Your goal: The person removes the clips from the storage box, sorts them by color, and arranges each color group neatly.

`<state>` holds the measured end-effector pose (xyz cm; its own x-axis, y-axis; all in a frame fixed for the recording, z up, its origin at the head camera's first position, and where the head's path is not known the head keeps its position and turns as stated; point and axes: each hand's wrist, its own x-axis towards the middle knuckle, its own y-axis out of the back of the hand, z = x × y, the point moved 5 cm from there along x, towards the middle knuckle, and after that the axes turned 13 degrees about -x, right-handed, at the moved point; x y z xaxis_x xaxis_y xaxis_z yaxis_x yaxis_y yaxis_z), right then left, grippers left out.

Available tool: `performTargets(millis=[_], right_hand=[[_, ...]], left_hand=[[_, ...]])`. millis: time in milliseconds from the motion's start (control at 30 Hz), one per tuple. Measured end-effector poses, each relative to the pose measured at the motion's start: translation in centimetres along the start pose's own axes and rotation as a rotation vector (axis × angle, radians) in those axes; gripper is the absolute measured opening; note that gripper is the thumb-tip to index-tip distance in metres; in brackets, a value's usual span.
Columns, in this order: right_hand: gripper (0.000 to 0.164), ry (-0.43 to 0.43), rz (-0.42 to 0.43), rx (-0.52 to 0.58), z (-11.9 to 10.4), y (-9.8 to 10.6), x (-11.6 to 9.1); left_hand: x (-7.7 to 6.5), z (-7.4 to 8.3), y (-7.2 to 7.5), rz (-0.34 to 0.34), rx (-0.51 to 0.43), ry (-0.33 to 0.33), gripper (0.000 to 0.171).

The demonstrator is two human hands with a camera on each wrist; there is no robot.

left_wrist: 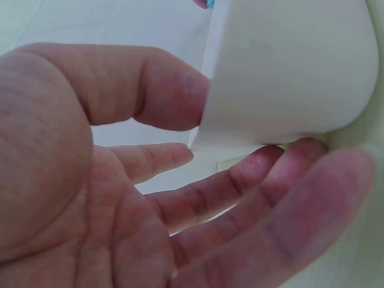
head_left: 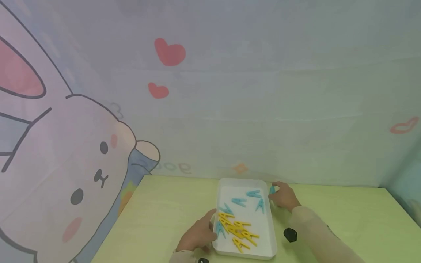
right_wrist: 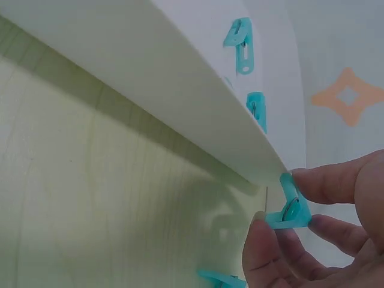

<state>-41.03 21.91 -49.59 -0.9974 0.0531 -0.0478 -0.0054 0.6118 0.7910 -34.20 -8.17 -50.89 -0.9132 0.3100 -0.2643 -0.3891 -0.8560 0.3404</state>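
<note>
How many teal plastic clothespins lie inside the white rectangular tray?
5 teal plastic clothespins: one near the far end, one left of that, one by the tray's right wall, two along the left wall. More may be hidden under the yellow plastic clothespins.

The tray (head_left: pixel 264 246) is plain white, with yellow pegs (head_left: pixel 236 231) towards its near edge and turquoise pegs (head_left: pixel 254 194) towards its far edge. The right grip (head_left: pixel 282 195) has another turquoise peg (right_wrist: pixel 297 215). The tabletop (head_left: pixel 164 212) is pale yellow-green, faintly wood-grained; beyond its far edge, a pale backdrop (head_left: pixel 296 109) shows pinkish-red hearts (head_left: pixel 170 53).
</note>
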Motion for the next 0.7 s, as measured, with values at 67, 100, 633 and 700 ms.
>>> performTargets(millis=[67, 100, 633, 700], right_hand=[[0.056, -0.018, -0.014, 0.044, 0.21, -0.05, 0.10], [0.057, -0.020, -0.011, 0.050, 0.25, -0.02, 0.12], [0.052, -0.008, 0.062, -0.143, 0.44, 0.04, -0.49], [0.050, 0.021, 0.070, -0.198, 0.73, -0.23, -0.32]], left_hand=[[0.00, 0.02, 0.02, -0.002, -0.001, -0.001, 0.075], [0.00, 0.01, 0.02, -0.002, -0.001, 0.001, 0.075], [0.18, -0.24, -0.02, 0.005, 0.013, 0.006, 0.076], [0.16, -0.19, -0.02, 0.009, 0.016, 0.007, 0.076]])
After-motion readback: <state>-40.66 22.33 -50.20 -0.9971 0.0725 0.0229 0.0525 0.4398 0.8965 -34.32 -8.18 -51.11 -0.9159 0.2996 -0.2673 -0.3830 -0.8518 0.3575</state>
